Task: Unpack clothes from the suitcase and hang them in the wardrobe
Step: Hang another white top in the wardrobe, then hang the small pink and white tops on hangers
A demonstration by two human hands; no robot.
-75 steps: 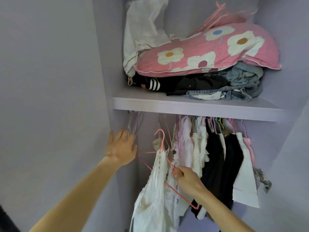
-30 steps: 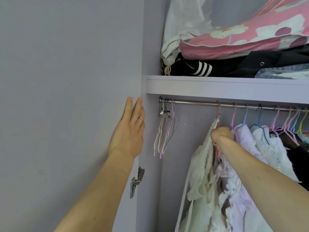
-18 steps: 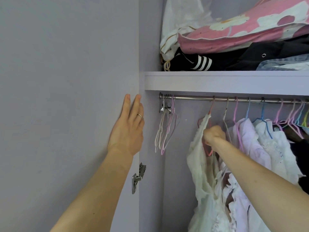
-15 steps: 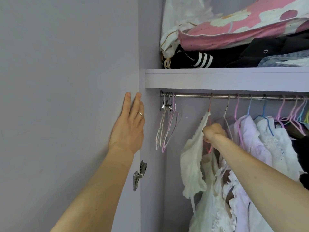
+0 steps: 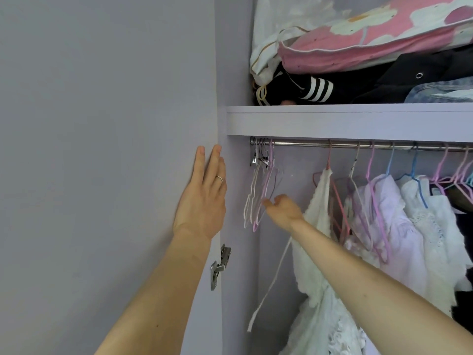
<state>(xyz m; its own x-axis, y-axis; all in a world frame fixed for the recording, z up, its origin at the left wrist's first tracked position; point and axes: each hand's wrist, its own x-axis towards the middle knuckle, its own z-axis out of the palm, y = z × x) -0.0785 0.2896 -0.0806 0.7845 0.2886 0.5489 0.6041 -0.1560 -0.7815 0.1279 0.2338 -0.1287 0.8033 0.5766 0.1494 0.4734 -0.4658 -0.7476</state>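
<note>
The right hand (image 5: 281, 210) reaches toward the spare hangers (image 5: 258, 193) bunched at the nine o'clock end of the rail (image 5: 358, 144). Its fingers (image 5: 268, 202) are loosely apart and hold nothing; whether a tip touches the wire I cannot tell. The step looks like fetching an empty hanger for the next piece. To do it well, hook one wire only, lift it up over the rail rather than tugging down, and keep the forearm off the white garment (image 5: 320, 208) at its three o'clock, which hangs on a pink hanger (image 5: 329, 160).

The left hand (image 5: 202, 198) lies flat on the door (image 5: 102, 149), fingers straight and together, seemingly holding it open.

Under the shelf (image 5: 332, 120), the wardrobe (image 5: 231, 73) holds a row of hung clothes (image 5: 399, 213) running toward three o'clock. On the shelf, at twelve o'clock, sit a pink flowered cushion (image 5: 371, 44), a black striped garment (image 5: 314, 89) and denim (image 5: 440, 93). The suitcase is out of view.
</note>
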